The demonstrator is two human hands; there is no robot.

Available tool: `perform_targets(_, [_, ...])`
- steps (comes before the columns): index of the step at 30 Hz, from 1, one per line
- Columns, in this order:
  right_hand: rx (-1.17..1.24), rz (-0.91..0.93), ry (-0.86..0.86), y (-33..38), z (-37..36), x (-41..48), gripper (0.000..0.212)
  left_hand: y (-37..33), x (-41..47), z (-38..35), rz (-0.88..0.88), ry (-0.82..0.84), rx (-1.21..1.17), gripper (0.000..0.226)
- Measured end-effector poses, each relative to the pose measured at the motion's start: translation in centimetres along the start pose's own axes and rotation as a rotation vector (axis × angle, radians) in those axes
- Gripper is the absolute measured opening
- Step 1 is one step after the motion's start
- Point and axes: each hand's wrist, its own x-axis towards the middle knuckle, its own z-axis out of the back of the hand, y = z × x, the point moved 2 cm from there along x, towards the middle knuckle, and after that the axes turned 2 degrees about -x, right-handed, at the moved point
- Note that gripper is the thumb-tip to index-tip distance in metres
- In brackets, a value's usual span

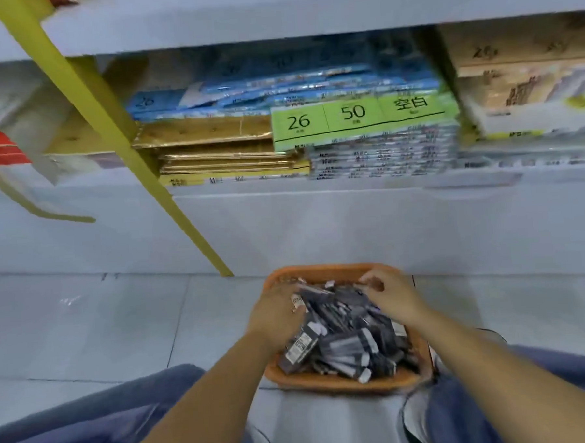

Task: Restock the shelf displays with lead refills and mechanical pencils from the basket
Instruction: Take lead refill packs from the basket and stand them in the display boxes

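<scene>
An orange basket (330, 383) stands on the tiled floor between my knees, heaped with several small dark packets of lead refills (351, 340). My left hand (277, 315) reaches into the basket's left side, its fingers curled down round some packets. My right hand (388, 292) is over the far right of the heap, fingers bent and pinching at a packet. The frame is blurred, so the exact grip of each hand is hard to read.
A white shelf unit (318, 220) rises right behind the basket, its low shelf stacked with blue, gold and green paper packs (363, 116). A yellow slanted pole (109, 122) runs down to the floor left of the basket. My blue-trousered legs flank the basket.
</scene>
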Motion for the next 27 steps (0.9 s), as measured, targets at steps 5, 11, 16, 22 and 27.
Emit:
perform_targets(5, [-0.077,-0.13,0.191,-5.1,-5.9,0.1,0.066,3.4,-0.1,-5.8,0.143,0.126,-0.096,0.049])
perform_targets(11, [-0.22,-0.192,0.252,-7.3,-8.8,0.2,0.103,5.9,0.6,-9.2,0.217,0.19,0.033,0.071])
perform_targets(16, [-0.215,-0.149,0.23,-7.7,-9.0,0.5,0.096,6.1,1.3,-10.4,0.233,0.148,0.044,0.068])
perform_targets(22, [-0.364,0.181,0.022,-5.9,-10.0,-1.2,0.069,6.5,0.9,-10.6,0.22,0.108,-0.045,0.059])
perform_targets(27, [-0.557,0.191,0.18,-5.4,-11.5,-1.6,0.083,6.7,0.5,-10.8,0.17,0.094,-0.117,0.056])
